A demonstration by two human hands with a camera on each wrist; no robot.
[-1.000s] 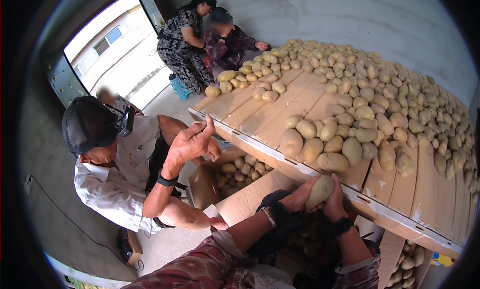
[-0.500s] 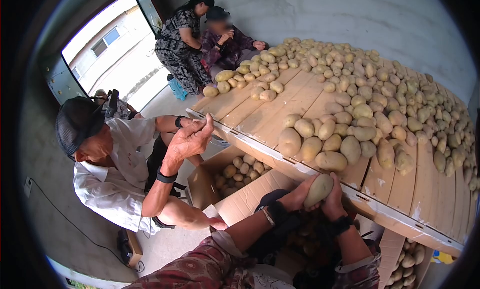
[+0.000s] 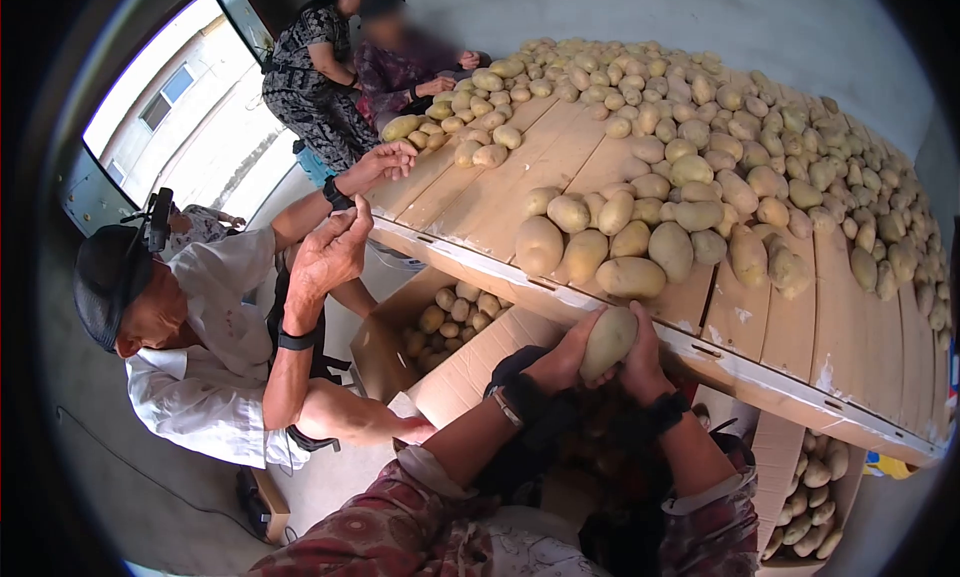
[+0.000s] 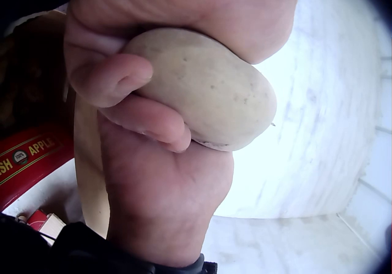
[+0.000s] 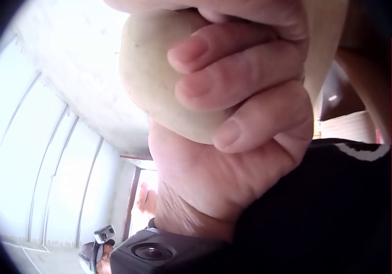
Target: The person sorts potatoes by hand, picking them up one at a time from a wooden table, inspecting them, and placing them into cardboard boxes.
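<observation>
Both hands hold one large, pale oval potato close to the front edge of the wooden table. My left hand grips it from the left, and my right hand has it from the right. Curled fingers wrap round the potato in the left wrist view. In the right wrist view, bent fingertips press against the potato's side, while part of its skin is hidden behind them. The potato's top faces the head camera.
A heap of potatoes spreads over the plank table. Below the edge stand cardboard boxes with potatoes, one on the left and one on the right. A person in a white shirt sits at left; others are behind.
My head view has shifted, so the scene slides left. Both hands keep the potato. The white-shirted person's far hand has reached toward the table, and a seated person's hand has dropped from the face.
</observation>
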